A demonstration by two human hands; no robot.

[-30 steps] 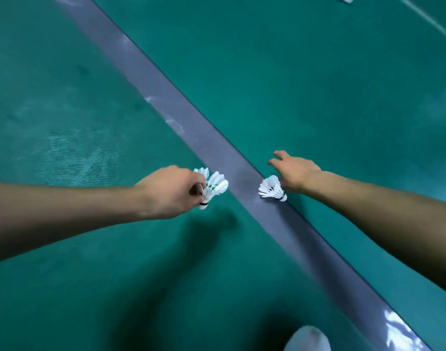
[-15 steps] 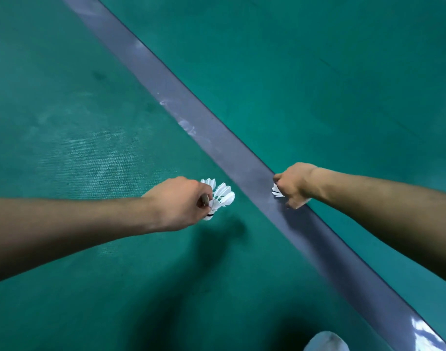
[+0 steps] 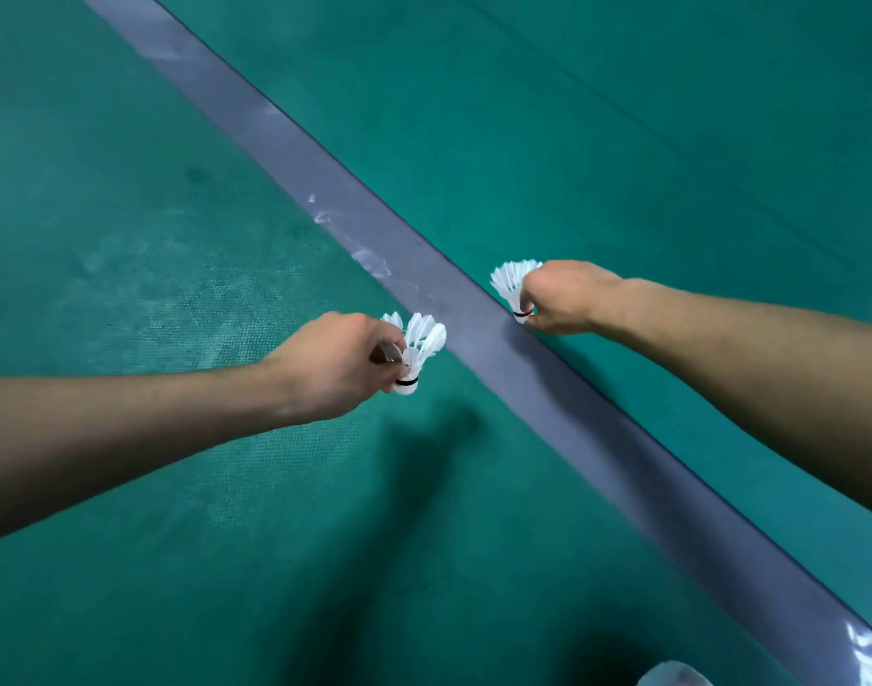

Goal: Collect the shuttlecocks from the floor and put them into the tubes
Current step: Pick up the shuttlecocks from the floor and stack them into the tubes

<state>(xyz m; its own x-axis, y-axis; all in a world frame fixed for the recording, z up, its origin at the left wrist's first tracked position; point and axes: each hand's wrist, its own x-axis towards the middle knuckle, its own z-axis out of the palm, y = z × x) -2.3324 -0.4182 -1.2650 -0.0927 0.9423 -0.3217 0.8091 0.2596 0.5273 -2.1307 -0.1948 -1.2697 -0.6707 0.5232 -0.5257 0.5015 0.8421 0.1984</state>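
Both arms were stretched out over the green court floor [image 3: 622, 141], one shuttlecock in each hand. The left hand [image 3: 332, 366] had its fingers [image 3: 392, 351] curled tight around a white feather shuttlecock [image 3: 416, 356], gripping it near the cork end. The cork with its black band pointed down and the feathers fanned up and to the right, poking out past the knuckles. There might have been more than one stacked in that grip, since a bit of extra feather showed behind the fingers, but I honestly couldn't tell.

The right hand [image 3: 567, 299] was also curled shut around a second shuttlecock [image 3: 511, 284], pinching it low by the cork, feathers sticking up and out to the left of the fist. That hand sat right over the far edge of the grey court line [image 3: 285, 141], which ran diagonally from the upper left down to the lower right. The left hand was on the near side of the line, just beside it.

The two hands were apart, with the line between them. Shadows of the arms fell on the floor below. A pale shoe tip [image 3: 671, 675] peeked in at the bottom edge.
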